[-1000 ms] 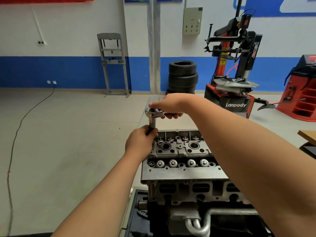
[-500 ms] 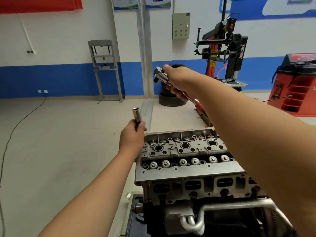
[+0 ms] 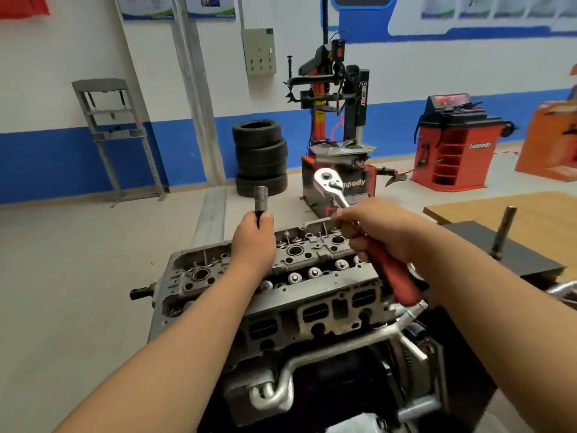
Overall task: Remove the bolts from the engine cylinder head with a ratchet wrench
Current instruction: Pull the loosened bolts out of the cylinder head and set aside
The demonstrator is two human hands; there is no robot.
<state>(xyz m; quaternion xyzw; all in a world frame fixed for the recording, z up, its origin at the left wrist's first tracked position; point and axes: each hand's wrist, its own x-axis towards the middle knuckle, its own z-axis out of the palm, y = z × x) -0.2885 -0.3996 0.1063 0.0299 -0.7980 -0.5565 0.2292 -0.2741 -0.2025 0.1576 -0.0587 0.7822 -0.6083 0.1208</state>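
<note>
The grey engine cylinder head point(image 3: 299, 295) sits in front of me, tilted in view, with round valve parts and bolt holes along its top. My left hand point(image 3: 254, 242) is above its middle and grips a dark socket extension point(image 3: 260, 198) upright, its socket end pointing up. My right hand point(image 3: 374, 229) holds the ratchet wrench point(image 3: 331, 185) by its red handle over the head's right end. The chrome ratchet end points up and away, apart from the socket.
A stack of black tyres point(image 3: 260, 157) and a red tyre changer point(image 3: 337, 135) stand behind the engine. A red wheel balancer point(image 3: 452, 142) is at the right. A wooden table point(image 3: 505, 217) and a dark stand with an upright rod point(image 3: 504, 229) are close on my right.
The ratchet came off the socket extension. My right hand lifted it away, then brought it down over the head's right end. My left hand raised the extension out of the head.
</note>
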